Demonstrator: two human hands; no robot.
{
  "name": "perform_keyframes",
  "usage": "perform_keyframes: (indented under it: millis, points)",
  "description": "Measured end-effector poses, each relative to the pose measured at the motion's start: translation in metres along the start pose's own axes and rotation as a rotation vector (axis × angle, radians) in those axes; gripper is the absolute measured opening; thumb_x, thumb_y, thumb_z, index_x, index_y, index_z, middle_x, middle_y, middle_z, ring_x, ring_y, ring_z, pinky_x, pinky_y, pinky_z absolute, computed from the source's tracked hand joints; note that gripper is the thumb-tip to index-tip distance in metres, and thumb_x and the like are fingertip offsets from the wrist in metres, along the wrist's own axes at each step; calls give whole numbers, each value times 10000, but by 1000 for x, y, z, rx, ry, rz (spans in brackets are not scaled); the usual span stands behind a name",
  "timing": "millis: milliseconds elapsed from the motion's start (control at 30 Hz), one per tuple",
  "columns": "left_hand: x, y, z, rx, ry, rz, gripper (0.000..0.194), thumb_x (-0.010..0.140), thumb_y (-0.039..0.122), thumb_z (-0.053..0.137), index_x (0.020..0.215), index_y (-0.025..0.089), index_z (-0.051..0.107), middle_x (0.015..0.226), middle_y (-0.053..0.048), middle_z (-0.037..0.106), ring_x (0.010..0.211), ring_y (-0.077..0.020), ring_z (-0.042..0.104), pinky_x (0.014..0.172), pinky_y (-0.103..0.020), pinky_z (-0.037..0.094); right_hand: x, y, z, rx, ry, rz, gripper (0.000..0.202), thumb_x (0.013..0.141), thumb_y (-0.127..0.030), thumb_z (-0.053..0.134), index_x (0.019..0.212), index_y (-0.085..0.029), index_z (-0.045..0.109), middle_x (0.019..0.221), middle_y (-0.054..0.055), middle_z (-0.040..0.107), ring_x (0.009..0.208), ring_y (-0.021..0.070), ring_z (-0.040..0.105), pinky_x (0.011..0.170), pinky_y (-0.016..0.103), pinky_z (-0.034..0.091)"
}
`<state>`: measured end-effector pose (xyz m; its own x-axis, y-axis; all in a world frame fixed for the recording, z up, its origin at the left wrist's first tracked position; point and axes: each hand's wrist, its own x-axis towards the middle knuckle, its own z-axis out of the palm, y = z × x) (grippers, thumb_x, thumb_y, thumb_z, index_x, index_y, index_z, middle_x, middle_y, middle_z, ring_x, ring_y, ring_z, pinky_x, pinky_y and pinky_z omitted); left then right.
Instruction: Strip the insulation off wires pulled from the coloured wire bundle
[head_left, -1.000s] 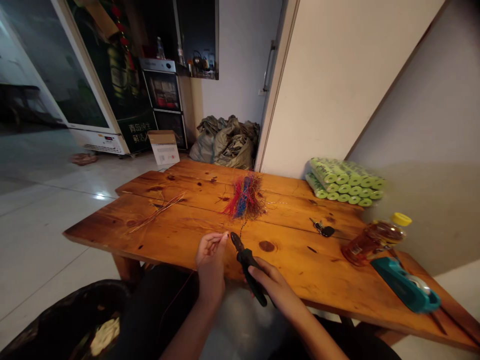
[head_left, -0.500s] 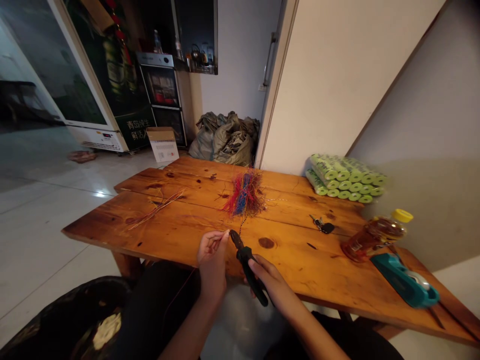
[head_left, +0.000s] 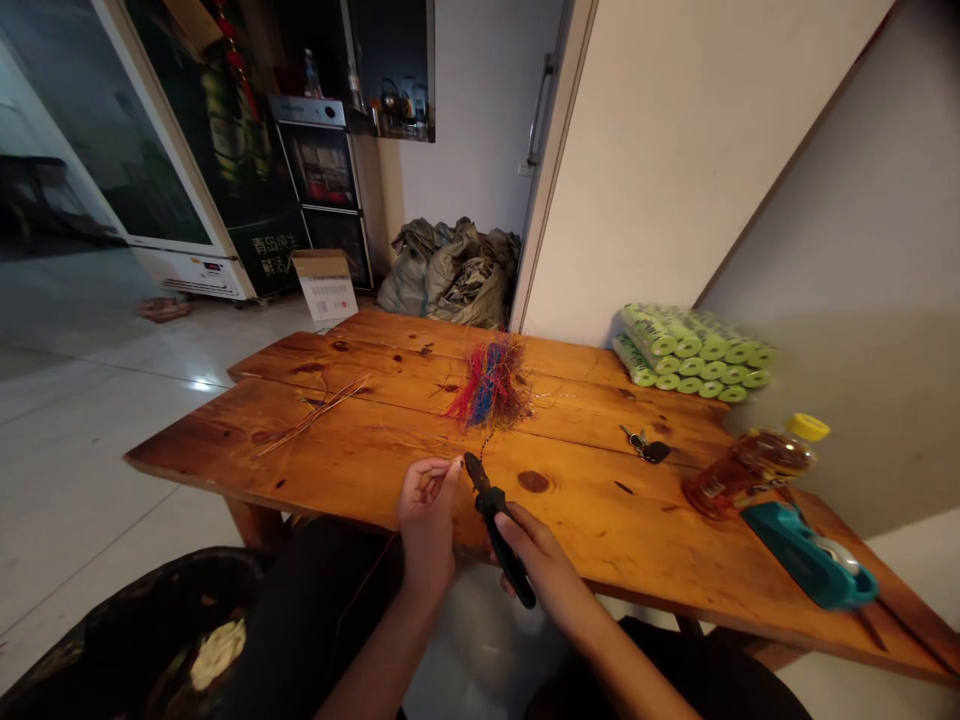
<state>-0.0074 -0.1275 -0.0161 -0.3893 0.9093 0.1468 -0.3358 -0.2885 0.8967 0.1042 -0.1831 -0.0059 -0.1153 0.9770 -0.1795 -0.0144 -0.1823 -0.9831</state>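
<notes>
The left grip (head_left: 427, 515) pinched a wire (head_left: 377, 562), seemingly light and springy, best held near its end; the right grip (head_left: 538, 562) wrapped the handles of stiff, weightier pliers (head_left: 493, 507) at the tabletop's (head_left: 600, 540) near edge

Our own body, lower edge of view. Left hand (head_left: 429, 505) and right hand (head_left: 536, 555) both bare, slender, fingers slim. Left forearm (head_left: 386, 640) and right forearm (head_left: 626, 670) also bare along the length we can see, narrow at the wrists and smooth in outline. Dark, near-black trousers on us: left leg (head_left: 311, 600) and right leg (head_left: 667, 670) both covered. Cloth looks plain and matt; seams and weave too shadowed for us to make out.
</notes>
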Motion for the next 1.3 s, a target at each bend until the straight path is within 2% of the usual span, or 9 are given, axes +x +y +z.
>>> perform_keyframes:
  millis: [267, 367, 467, 667, 867, 967, 1100, 1200, 1300]
  points:
    - [2, 2, -4, -12, -109, -82, 298, 812, 447, 483, 846, 189, 630, 896, -40, 647, 881, -164, 587, 840, -301, 440, 1, 0, 5, 56, 37, 42, 382, 754, -561, 498, 849, -191, 499, 692, -8, 460, 615, 137, 509, 379, 189, 369]
    - [4, 10, -3, -180, -186, -90, 415, 821, 514, 433, 601, 188, 565, 674, -13, 576, 835, -160, 567, 885, -314, 415, 1, 1, 2, 54, 38, 25, 370, 768, -555, 486, 855, -195, 495, 703, -6, 473, 582, 124, 488, 387, 196, 362]
    - [9, 19, -2, -301, -250, -150, 463, 808, 532, 454, 494, 193, 434, 503, 36, 387, 580, -114, 465, 790, -300, 440, 1, 3, 0, 1, 36, -16, 343, 796, -543, 459, 822, -202, 491, 682, -18, 468, 501, 102, 434, 396, 212, 349]
    - [22, 16, -6, -31, -173, -16, 503, 814, 520, 446, 447, 198, 324, 464, 41, 284, 461, -104, 300, 489, -250, 305, 1, 12, 5, -273, 151, -202, 290, 828, -478, 465, 835, -205, 563, 744, 16, 554, 701, 170, 523, 636, 269, 419]
    - [28, -4, -12, 208, -216, 8, 493, 825, 508, 411, 446, 210, 312, 440, 47, 272, 431, -109, 284, 460, -255, 265, 7, 13, -10, -430, 255, -205, 305, 840, -450, 452, 896, -187, 596, 860, 54, 622, 836, 219, 560, 759, 314, 406]
    - [30, -7, -14, 236, -182, -13, 433, 821, 488, 415, 500, 204, 482, 481, 18, 436, 488, -135, 418, 515, -252, 343, 7, 12, -20, -481, 297, -233, 320, 839, -444, 460, 974, -186, 594, 958, 73, 630, 931, 244, 561, 826, 338, 403]
    - [27, -3, -11, 353, -357, 37, 195, 733, 389, 571, 705, 221, 666, 725, -36, 647, 755, -208, 568, 661, -272, 400, 6, 14, -23, -565, 282, -302, 344, 869, -418, 426, 1082, -178, 549, 1102, 103, 594, 1050, 244, 524, 931, 362, 357]
    - [20, -2, -6, 387, -478, 22, 209, 721, 343, 586, 563, 206, 602, 569, 0, 566, 579, -162, 504, 564, -251, 361, 5, 16, -23, -624, 261, -332, 341, 874, -418, 419, 1091, -184, 539, 1095, 108, 591, 1044, 242, 527, 928, 364, 364]
    - [10, -4, -2, 292, -460, -103, 295, 719, 352, 575, 494, 188, 477, 492, 37, 422, 479, -112, 374, 474, -235, 281, 5, 15, -25, -648, 249, -346, 338, 866, -428, 430, 1084, -196, 544, 1094, 107, 589, 1039, 247, 530, 921, 368, 371]
